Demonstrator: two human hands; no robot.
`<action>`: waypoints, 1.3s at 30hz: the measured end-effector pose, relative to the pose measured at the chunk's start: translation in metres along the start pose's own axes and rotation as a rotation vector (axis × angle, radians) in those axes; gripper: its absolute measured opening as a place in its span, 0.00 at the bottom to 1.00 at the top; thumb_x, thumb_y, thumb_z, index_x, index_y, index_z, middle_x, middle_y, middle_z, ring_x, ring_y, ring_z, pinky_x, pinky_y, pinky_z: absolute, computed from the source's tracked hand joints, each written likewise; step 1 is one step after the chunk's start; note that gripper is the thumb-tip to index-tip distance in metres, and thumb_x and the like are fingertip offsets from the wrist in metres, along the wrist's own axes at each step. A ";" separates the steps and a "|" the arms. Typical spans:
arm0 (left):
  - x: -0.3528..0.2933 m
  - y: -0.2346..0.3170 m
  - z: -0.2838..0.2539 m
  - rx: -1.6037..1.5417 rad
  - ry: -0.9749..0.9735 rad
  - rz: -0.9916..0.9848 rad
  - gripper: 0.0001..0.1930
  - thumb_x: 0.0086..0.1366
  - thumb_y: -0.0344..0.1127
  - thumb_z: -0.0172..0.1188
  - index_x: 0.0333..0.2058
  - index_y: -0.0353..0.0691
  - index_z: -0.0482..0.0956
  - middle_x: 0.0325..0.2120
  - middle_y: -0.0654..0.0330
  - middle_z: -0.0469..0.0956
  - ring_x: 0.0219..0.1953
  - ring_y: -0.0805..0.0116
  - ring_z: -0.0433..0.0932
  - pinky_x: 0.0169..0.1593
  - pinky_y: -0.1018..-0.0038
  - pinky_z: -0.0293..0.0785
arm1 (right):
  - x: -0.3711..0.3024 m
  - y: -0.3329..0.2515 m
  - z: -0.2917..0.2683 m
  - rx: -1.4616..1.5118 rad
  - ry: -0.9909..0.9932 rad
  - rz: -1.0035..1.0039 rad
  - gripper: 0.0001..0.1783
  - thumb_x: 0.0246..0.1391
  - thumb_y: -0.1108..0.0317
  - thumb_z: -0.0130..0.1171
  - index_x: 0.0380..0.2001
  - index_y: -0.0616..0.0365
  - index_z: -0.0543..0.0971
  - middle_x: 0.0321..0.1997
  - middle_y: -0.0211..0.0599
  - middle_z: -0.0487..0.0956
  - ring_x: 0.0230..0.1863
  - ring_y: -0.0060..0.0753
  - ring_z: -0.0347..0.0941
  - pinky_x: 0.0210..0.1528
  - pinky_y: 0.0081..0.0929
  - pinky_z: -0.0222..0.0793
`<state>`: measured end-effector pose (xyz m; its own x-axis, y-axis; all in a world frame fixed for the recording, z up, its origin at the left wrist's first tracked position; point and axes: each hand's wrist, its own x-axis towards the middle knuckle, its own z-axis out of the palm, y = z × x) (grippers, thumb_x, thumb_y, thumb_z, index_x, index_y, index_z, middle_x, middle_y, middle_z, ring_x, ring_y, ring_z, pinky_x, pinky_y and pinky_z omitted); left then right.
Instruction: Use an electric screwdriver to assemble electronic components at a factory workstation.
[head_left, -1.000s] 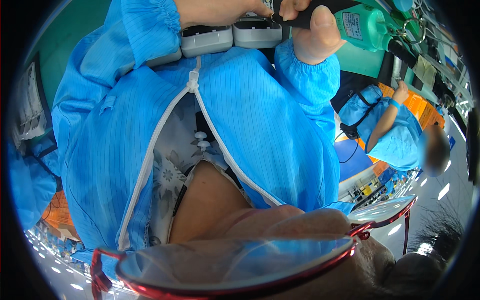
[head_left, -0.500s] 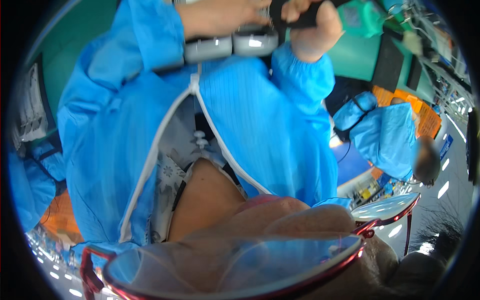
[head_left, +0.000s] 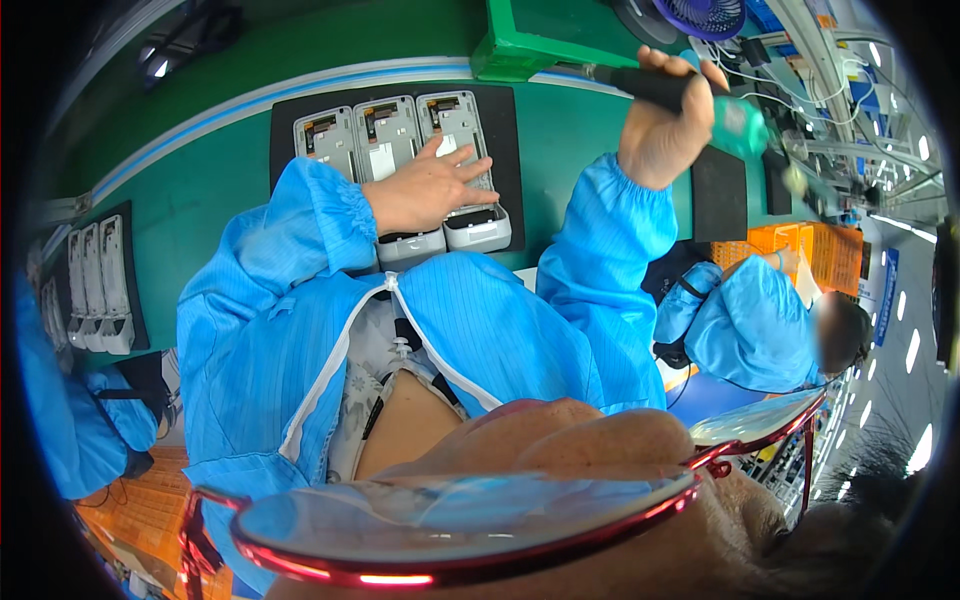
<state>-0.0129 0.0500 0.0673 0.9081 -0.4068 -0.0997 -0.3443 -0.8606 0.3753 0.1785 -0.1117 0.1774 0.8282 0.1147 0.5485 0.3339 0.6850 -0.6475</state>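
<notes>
My left hand [head_left: 425,192] lies with spread fingers over the middle and right ones of three white-grey device housings [head_left: 457,115], touching them. The housings sit side by side, open faces up, with dark parts at their far ends and rounded near ends. My right hand [head_left: 668,125] is wrapped around an electric screwdriver [head_left: 650,88], raised to the right of the housings. The tool has a black front and a green rear part, and its narrow tip points left at a green box-shaped stand [head_left: 510,45].
A black mat [head_left: 505,130] lies under the housings on the green bench [head_left: 225,160]. More housings [head_left: 100,280] stand far left. Another black mat [head_left: 720,195] is at right. Beyond are a purple fan [head_left: 705,12] and cables. A co-worker [head_left: 755,325] sits right near orange crates [head_left: 835,255].
The view has shifted, showing more of the bench and the housings. My right hand with the screwdriver has moved away from my left hand, farther out and to the right.
</notes>
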 end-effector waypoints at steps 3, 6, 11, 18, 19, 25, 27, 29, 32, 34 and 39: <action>-0.001 -0.001 0.007 -0.012 0.013 -0.013 0.35 0.58 0.19 0.56 0.63 0.59 0.77 0.72 0.48 0.62 0.75 0.47 0.57 0.74 0.32 0.44 | 0.019 0.032 -0.009 0.152 0.057 0.011 0.14 0.61 0.74 0.64 0.49 0.52 0.74 0.40 0.38 0.81 0.41 0.34 0.78 0.54 0.39 0.75; -0.001 -0.001 0.011 0.001 0.026 -0.006 0.36 0.57 0.19 0.57 0.63 0.59 0.77 0.71 0.48 0.62 0.74 0.46 0.58 0.74 0.32 0.46 | 0.040 0.078 -0.015 0.211 0.126 -0.084 0.13 0.62 0.77 0.63 0.47 0.51 0.76 0.40 0.36 0.80 0.39 0.31 0.78 0.54 0.36 0.75; 0.000 -0.009 0.034 -0.018 0.047 -0.017 0.36 0.57 0.18 0.56 0.63 0.59 0.77 0.71 0.49 0.63 0.74 0.47 0.59 0.74 0.33 0.46 | 0.041 0.145 -0.018 0.189 0.269 -0.094 0.07 0.63 0.71 0.66 0.43 0.54 0.79 0.41 0.27 0.79 0.41 0.22 0.75 0.46 0.24 0.74; 0.003 -0.023 0.064 0.023 0.030 -0.009 0.30 0.64 0.26 0.54 0.63 0.62 0.77 0.72 0.51 0.63 0.74 0.49 0.59 0.74 0.33 0.45 | 0.046 0.181 -0.032 0.118 0.402 -0.049 0.10 0.62 0.66 0.66 0.41 0.60 0.80 0.37 0.28 0.79 0.37 0.23 0.75 0.41 0.27 0.71; 0.003 -0.022 0.063 -0.005 0.036 -0.017 0.33 0.61 0.22 0.55 0.63 0.61 0.77 0.71 0.50 0.63 0.75 0.49 0.58 0.74 0.33 0.44 | 0.047 0.183 -0.033 0.117 0.402 -0.049 0.10 0.62 0.66 0.66 0.41 0.60 0.80 0.37 0.28 0.79 0.37 0.23 0.75 0.41 0.27 0.71; 0.001 -0.026 0.070 -0.086 0.088 -0.028 0.31 0.62 0.19 0.57 0.62 0.56 0.78 0.70 0.50 0.66 0.74 0.48 0.60 0.74 0.33 0.44 | 0.048 0.186 -0.034 0.038 0.404 -0.126 0.07 0.63 0.67 0.64 0.40 0.59 0.80 0.36 0.28 0.78 0.37 0.22 0.73 0.41 0.27 0.70; 0.003 -0.030 0.067 -0.117 0.129 -0.026 0.30 0.63 0.20 0.57 0.62 0.54 0.78 0.69 0.50 0.68 0.73 0.48 0.62 0.74 0.32 0.44 | 0.049 0.184 -0.055 0.005 0.244 -0.158 0.08 0.64 0.65 0.63 0.39 0.58 0.78 0.35 0.31 0.77 0.36 0.27 0.73 0.44 0.30 0.72; -0.006 -0.036 0.060 -0.433 0.271 -0.082 0.24 0.68 0.25 0.58 0.63 0.45 0.75 0.63 0.50 0.74 0.66 0.51 0.73 0.71 0.40 0.60 | 0.034 0.166 -0.039 0.152 0.225 -0.046 0.09 0.65 0.64 0.63 0.38 0.57 0.77 0.34 0.32 0.77 0.36 0.30 0.74 0.46 0.33 0.73; -0.015 -0.062 0.057 -1.248 0.511 -0.271 0.21 0.73 0.37 0.58 0.62 0.38 0.75 0.57 0.50 0.79 0.55 0.57 0.82 0.63 0.57 0.76 | 0.003 0.130 -0.024 0.409 0.170 0.134 0.10 0.66 0.61 0.61 0.38 0.54 0.75 0.30 0.35 0.77 0.35 0.37 0.75 0.52 0.46 0.76; -0.028 -0.071 0.046 -1.613 0.621 -0.450 0.22 0.78 0.44 0.53 0.61 0.33 0.73 0.51 0.54 0.82 0.51 0.64 0.84 0.56 0.70 0.81 | -0.025 0.117 -0.015 0.430 0.082 0.225 0.11 0.64 0.60 0.63 0.42 0.54 0.76 0.30 0.36 0.79 0.34 0.37 0.76 0.54 0.47 0.76; -0.034 -0.091 0.066 -1.986 0.626 -0.441 0.22 0.79 0.45 0.50 0.58 0.32 0.73 0.48 0.54 0.80 0.51 0.64 0.81 0.55 0.72 0.80 | -0.100 0.112 0.007 0.350 0.022 0.386 0.14 0.63 0.59 0.65 0.45 0.53 0.77 0.32 0.36 0.80 0.36 0.36 0.77 0.54 0.47 0.76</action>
<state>-0.0283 0.1223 -0.0241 0.9225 0.1722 -0.3455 0.1259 0.7117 0.6911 0.1301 -0.0414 0.0537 0.8720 0.3937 0.2910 -0.1647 0.7956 -0.5829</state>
